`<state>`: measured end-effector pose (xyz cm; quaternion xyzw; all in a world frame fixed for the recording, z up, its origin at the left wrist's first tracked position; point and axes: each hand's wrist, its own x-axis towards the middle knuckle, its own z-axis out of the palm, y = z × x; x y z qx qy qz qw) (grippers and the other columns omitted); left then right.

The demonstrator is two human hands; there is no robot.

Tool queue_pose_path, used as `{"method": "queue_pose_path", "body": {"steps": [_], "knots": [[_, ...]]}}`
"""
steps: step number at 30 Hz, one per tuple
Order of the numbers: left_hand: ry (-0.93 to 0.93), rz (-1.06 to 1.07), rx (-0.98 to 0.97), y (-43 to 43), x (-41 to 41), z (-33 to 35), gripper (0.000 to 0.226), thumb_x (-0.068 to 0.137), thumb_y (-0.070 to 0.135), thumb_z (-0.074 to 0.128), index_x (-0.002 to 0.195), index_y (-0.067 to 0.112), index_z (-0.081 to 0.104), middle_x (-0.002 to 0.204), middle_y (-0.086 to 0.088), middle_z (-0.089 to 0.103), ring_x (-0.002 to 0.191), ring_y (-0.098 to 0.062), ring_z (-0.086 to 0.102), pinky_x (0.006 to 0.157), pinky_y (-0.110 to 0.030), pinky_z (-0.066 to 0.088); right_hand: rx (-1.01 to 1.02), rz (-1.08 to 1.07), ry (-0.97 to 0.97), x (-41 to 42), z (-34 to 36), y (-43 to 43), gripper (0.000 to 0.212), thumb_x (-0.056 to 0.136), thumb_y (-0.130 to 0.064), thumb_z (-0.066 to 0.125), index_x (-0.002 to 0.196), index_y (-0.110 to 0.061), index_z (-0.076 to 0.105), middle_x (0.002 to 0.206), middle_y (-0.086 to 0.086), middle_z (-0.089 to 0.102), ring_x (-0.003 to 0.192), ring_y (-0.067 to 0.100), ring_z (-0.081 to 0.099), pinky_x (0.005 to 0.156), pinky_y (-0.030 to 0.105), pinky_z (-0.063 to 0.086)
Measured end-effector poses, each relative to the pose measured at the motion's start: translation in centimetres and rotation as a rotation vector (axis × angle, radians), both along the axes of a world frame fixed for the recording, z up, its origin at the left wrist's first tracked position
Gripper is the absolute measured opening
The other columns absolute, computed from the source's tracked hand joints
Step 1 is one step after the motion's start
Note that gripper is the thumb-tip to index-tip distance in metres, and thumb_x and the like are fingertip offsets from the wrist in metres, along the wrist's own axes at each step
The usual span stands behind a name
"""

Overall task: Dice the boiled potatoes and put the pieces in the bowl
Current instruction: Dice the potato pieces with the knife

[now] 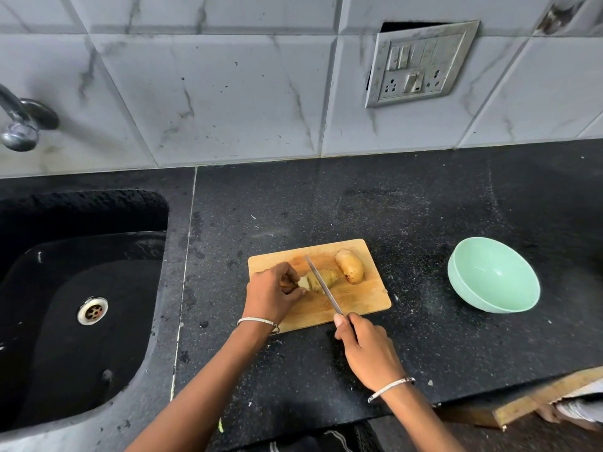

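Observation:
A wooden cutting board [359, 301] lies on the black counter. On it, my left hand [272, 293] holds one end of a potato [328, 278] with curled fingers. A knife [323, 283] lies across that potato, its blade slanting from upper left to lower right. My right hand [367, 349] grips the knife handle at the board's front edge. A second, whole potato [349, 265] rests at the board's back right. The mint green bowl [492, 275] stands to the right of the board, with nothing visible inside.
A black sink [78, 308] with a metal drain fills the left side, a tap [19, 125] above it. The tiled wall carries a switch plate [421, 63]. A wooden edge [538, 402] juts in at the lower right, past the counter's front edge.

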<state>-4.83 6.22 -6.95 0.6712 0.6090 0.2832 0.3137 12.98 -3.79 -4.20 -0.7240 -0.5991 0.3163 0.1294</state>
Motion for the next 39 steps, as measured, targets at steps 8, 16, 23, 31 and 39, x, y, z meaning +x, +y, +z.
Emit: {"method": "queue_pose_path", "body": {"steps": [8,16,23,31,39], "knots": [[0.114,-0.055,-0.039,0.2,-0.4,0.8,0.040,0.064,0.026,0.088,0.099,0.029,0.068,0.085,0.015,0.063,0.074,0.000,0.059,0.074,-0.022,0.053,-0.014,0.012,-0.034,-1.0,-1.0,0.1,0.043,0.101,-0.054,0.025,0.093,-0.025,0.056,0.094,-0.005,0.069,0.090,0.025,0.063,0.078,0.041,0.049],[0.142,-0.044,-0.077,0.6,0.5,0.9,0.026,0.070,0.020,0.084,0.094,0.023,0.074,0.085,0.006,0.073,0.075,-0.002,0.063,0.062,-0.008,0.038,0.011,-0.017,-0.158,-2.5,-1.0,-0.4,0.041,0.102,-0.051,0.023,0.103,-0.021,0.050,0.095,0.007,0.067,0.092,0.035,0.065,0.066,0.040,0.045],[0.104,-0.024,-0.066,0.5,0.2,0.6,0.024,0.069,0.022,0.085,0.091,0.022,0.075,0.082,0.007,0.074,0.076,-0.004,0.067,0.073,-0.018,0.049,0.038,0.010,-0.216,-2.5,-0.7,-0.7,0.039,0.103,-0.050,0.022,0.105,-0.022,0.049,0.095,0.006,0.067,0.092,0.034,0.066,0.064,0.039,0.042],[0.035,0.040,-0.048,-0.3,0.0,0.3,0.030,0.068,0.022,0.086,0.096,0.025,0.075,0.077,0.010,0.071,0.073,-0.001,0.064,0.077,-0.022,0.052,-0.017,0.016,-0.055,-2.8,-1.9,-0.2,0.043,0.101,-0.052,0.022,0.097,-0.023,0.053,0.096,0.000,0.068,0.093,0.030,0.063,0.077,0.043,0.049],[-0.009,0.077,-0.072,-0.3,0.0,0.1,0.024,0.065,0.019,0.088,0.085,0.023,0.074,0.072,0.011,0.069,0.071,0.001,0.064,0.076,-0.027,0.056,-0.023,0.023,-0.049,-2.5,-1.8,0.2,0.043,0.101,-0.054,0.021,0.095,-0.026,0.053,0.095,-0.002,0.068,0.090,0.027,0.063,0.076,0.043,0.048]]}}
